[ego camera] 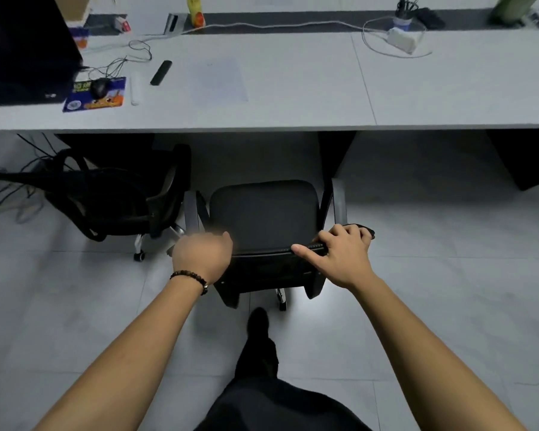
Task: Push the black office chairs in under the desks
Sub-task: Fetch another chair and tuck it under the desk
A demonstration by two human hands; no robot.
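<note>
A long white desk (293, 88) runs across the top of the view, its front edge lying above a dark gap. Before that edge, on the tiled floor (448, 275), a black office chair (263, 209) is seen from behind and above: its seat faces the gap, still out in the open and not yet beneath the desk. A second black chair (106, 194) stands to the left, partly under the front edge and turned at an angle.

The backrest top of the nearer chair is held by both hands. The right hand (339, 256) is curled over the top rail near its right end, fingers wrapped forward and thumb stretched along the rail. The left hand (204, 256) is blurred at the rail's left end; whether it is closed on the rail or merely pressed against it cannot be told.

The step in hand is judged to be the pushing-in of this chair. An even forward push from both hands is called for, so that the armrests are kept clear of the neighbouring chair and the desk leg.
</note>
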